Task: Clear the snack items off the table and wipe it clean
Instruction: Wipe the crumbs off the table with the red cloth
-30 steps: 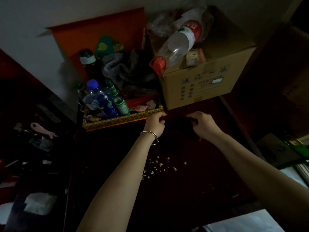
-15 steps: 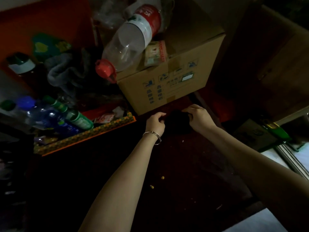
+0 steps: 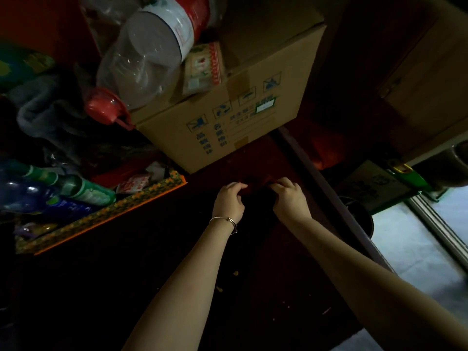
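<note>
Cloth, dark, bunched in left hand and right hand.

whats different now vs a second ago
The left hand and right hand have drawn closer together, bunching the dark cloth they grip in front of the box. Fewer crumbs show on the table, though the arm may just hide the rest. The box, bottle and tray stayed put.

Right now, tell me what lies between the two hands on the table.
In the head view, a dark reddish bundle, likely a cloth, lies between the left hand and right hand; both grip it.
</note>
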`<action>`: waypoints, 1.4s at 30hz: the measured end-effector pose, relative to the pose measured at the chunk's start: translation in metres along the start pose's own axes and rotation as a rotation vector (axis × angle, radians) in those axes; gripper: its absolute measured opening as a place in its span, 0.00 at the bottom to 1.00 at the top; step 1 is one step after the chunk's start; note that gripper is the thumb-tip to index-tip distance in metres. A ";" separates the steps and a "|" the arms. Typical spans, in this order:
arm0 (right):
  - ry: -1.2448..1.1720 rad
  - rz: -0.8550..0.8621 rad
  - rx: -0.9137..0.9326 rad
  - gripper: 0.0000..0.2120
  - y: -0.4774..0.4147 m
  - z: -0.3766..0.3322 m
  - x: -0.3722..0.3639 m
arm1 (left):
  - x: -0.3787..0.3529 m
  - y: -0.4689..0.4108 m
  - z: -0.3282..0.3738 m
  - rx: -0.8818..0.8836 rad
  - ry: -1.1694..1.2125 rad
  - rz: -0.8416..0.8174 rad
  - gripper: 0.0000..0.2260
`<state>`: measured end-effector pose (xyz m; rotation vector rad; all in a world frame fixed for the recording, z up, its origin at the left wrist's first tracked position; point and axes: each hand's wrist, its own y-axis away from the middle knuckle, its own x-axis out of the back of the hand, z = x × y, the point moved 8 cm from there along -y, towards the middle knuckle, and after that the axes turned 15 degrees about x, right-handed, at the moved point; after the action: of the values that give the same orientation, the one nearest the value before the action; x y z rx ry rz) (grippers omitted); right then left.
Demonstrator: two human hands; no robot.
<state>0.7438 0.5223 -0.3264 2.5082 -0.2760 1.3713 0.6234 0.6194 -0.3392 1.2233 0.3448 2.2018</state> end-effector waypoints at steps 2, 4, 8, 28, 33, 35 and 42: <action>-0.001 0.035 0.000 0.21 0.017 -0.008 -0.001 | -0.002 0.003 -0.002 -0.026 -0.035 -0.017 0.18; 0.016 0.081 -0.030 0.22 0.037 -0.018 -0.007 | -0.003 0.008 -0.004 -0.060 -0.067 -0.037 0.18; 0.034 0.174 -0.129 0.23 0.074 -0.039 -0.029 | -0.003 0.026 -0.013 -0.148 -0.142 -0.078 0.19; -0.462 0.150 -0.382 0.15 0.150 -0.102 -0.070 | 0.034 0.099 -0.083 -0.217 -0.248 -0.119 0.17; -0.507 0.292 -0.375 0.17 0.152 -0.084 -0.027 | 0.048 0.108 -0.039 -0.220 -0.091 -0.096 0.16; -0.512 0.326 -0.377 0.17 0.154 -0.072 -0.007 | 0.046 0.110 -0.017 -0.224 -0.041 -0.085 0.16; -0.362 0.397 -0.356 0.18 0.166 -0.012 0.040 | -0.006 0.118 0.027 -0.204 0.028 -0.155 0.16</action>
<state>0.7073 0.3679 -0.2629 2.4523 -1.0393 0.8652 0.6047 0.5213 -0.2714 1.0220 0.2121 2.0666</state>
